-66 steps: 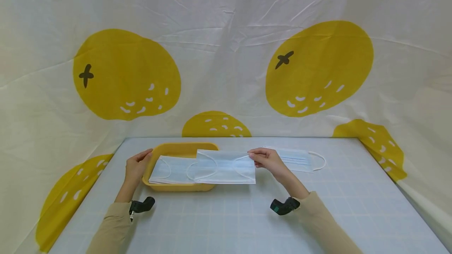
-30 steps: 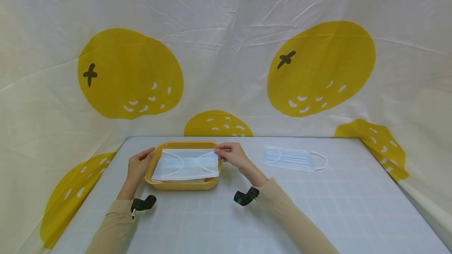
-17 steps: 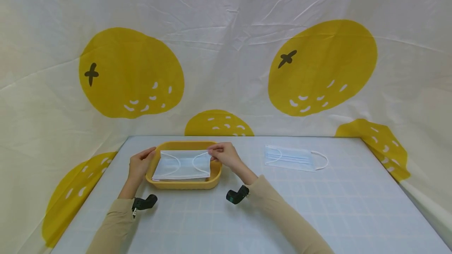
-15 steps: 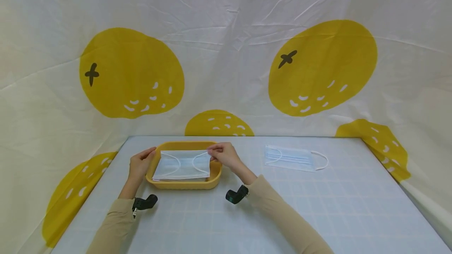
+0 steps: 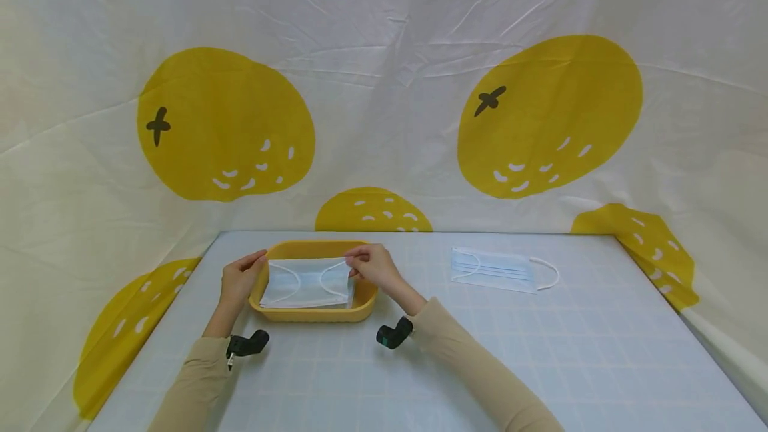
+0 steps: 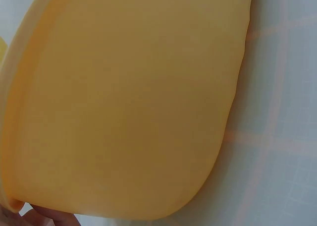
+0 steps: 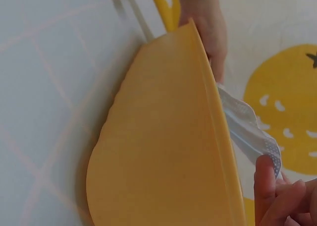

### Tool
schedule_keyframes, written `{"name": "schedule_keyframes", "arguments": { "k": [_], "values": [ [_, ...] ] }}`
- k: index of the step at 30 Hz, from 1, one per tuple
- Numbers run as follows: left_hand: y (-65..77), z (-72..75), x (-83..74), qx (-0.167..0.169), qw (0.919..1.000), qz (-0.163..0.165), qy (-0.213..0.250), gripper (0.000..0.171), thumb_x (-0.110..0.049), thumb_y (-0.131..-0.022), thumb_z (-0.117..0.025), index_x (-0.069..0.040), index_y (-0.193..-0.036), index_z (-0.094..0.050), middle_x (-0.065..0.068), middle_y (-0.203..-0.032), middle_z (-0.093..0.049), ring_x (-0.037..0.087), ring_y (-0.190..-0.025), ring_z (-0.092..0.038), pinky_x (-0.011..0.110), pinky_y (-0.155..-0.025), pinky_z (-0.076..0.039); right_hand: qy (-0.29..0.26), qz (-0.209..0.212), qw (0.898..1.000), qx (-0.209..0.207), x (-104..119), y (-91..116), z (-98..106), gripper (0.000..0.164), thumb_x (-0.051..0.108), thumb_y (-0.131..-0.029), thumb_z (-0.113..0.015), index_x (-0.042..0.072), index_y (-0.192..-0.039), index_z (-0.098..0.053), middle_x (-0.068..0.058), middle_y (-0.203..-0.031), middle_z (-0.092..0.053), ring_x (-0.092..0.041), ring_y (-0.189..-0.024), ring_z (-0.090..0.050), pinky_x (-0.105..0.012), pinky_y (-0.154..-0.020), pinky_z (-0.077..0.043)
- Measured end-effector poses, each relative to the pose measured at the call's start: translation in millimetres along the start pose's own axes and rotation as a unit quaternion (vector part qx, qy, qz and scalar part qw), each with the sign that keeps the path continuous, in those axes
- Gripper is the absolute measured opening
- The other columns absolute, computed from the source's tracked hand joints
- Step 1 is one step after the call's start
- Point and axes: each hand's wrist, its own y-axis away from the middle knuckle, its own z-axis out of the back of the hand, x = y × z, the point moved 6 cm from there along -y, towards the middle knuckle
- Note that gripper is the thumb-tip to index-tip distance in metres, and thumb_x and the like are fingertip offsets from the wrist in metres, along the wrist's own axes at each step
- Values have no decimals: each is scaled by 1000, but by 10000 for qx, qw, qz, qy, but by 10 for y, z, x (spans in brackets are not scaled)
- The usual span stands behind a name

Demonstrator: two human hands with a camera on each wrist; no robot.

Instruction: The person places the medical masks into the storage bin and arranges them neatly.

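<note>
My right hand [image 5: 375,265] pinches the far right corner of a pale blue face mask [image 5: 309,280] with white ear loops. The mask lies within the outline of a yellow plastic basin [image 5: 321,316], over other masks whose edges show below it. Seen from the right wrist, the pinched mask [image 7: 247,132] sticks up past the rim, fingertips on its end. My left hand [image 5: 237,284] grips the basin's left rim. The left wrist view is mostly filled by the basin's outer wall [image 6: 133,112], with fingers [image 6: 39,217] under the rim at the bottom left.
Another pleated face mask [image 5: 493,271] lies flat on the table to the right, one ear loop spread outward. The table [image 5: 540,365] has a pale checked cloth. A white curtain [image 5: 396,112] with yellow fruit prints hangs behind and at both sides.
My right hand has carried the mask leftward from beyond the basin's right side to over the basin, and lower. My left hand has stayed at the left rim.
</note>
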Motion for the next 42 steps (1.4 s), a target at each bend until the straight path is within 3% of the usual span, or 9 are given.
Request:
{"name": "schedule_keyframes", "arguments": {
  "k": [5, 9, 15, 22, 28, 34, 42],
  "values": [
    [3, 0, -17, 15, 10000, -41, -28, 40, -25, -100, -51, -3, -132, -58, 17, -137, -55, 25, -125, -51, -2, -73, -41, 43, 12, 10000, -19, 17, -14, -33, 20, 12, -94, -62, 1, -107, -71, -14, -81, -73, -17, -64, -67, -17, -49, -45],
    [2, -4, -32, 23, 10000, -66, -42, 40, -26, -100, -51, -3, -132, -58, 18, -137, -55, 26, -125, -51, -1, -73, -40, 81, 108, 9999, -16, 47, -10, -58, 19, 10, -93, -62, 0, -107, -71, -15, -80, -73, -11, -58, -63, -19, -49, -47],
    [9, -4, -39, 1, 10000, 3, -82, 40, -27, -100, -50, -3, -132, -58, 18, -137, -56, 25, -123, -51, -3, -68, -37, 321, 187, 9993, 62, 67, 6, -83, 19, 11, -93, -63, 0, -106, -71, -13, -81, -73, -16, -60, -66, -26, -55, -54],
    [6, -5, -48, -31, 10000, 37, -60, 40, -26, -100, -50, -3, -132, -58, 18, -136, -56, 25, -122, -52, -3, -67, -37, 854, 399, 9952, 248, 99, 29, -103, 19, 10, -92, -64, 0, -107, -70, -11, -82, -73, -22, -65, -69, -19, -54, -51],
    [8, -7, -34, 11, 10000, 33, -69, 41, -27, -100, -50, -3, -132, -58, 18, -136, -56, 25, -121, -52, -3, -68, -38, 1111, 547, 9923, 76, 92, 28, -116, 15, 10, -91, -66, 1, -102, -69, -10, -84, -73, -28, -70, -70, -20, -55, -53],
    [20, 0, -3, 94, 9999, 58, -92, 42, -30, -100, -49, -4, -133, -57, 17, -137, -55, 26, -124, -51, -2, -69, -40, 1335, 625, 9890, -117, 66, 31, -114, 8, 12, -89, -69, 6, -93, -71, -4, -80, -67, -19, -62, -65, -18, -52, -51],
    [20, 10, -1, 114, 9998, 54, -141, 42, -30, -101, -48, -5, -133, -57, 17, -138, -55, 25, -125, -51, 2, -75, -42, 1318, 1160, 9837, -385, 79, 39, -80, 20, 6, -85, -71, 2, -105, -69, -6, -79, -60, -15, -55, -64, -15, -45, -45]
  ]
}}
